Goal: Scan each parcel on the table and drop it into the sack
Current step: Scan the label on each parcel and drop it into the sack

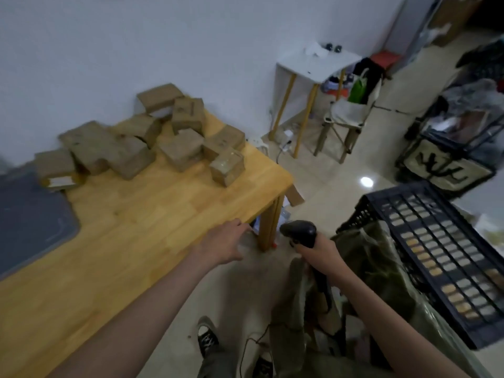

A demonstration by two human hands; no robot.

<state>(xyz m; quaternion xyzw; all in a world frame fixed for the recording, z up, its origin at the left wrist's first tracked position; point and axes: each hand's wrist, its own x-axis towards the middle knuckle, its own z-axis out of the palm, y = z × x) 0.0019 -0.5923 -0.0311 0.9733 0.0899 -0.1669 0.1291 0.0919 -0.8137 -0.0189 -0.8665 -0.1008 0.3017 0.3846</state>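
Note:
Several brown cardboard parcels [180, 148] lie heaped at the far side of the wooden table [152, 214], against the wall. The nearest parcel [227, 167] stands by the table's right edge. My left hand [226, 241] reaches out over the table's near right corner with straight fingers and holds nothing. My right hand [319, 252] grips a black handheld scanner [300, 231], whose head points left toward the table leg. Below my right arm hangs the olive-green sack [362, 271], its mouth open and draped against a crate.
A grey mat [30, 216] covers the table's left end. A black plastic crate [436, 255] stands at the right behind the sack. A white side table [316, 66], a folding chair [346, 115] and a black cart [447, 148] stand beyond on the tiled floor.

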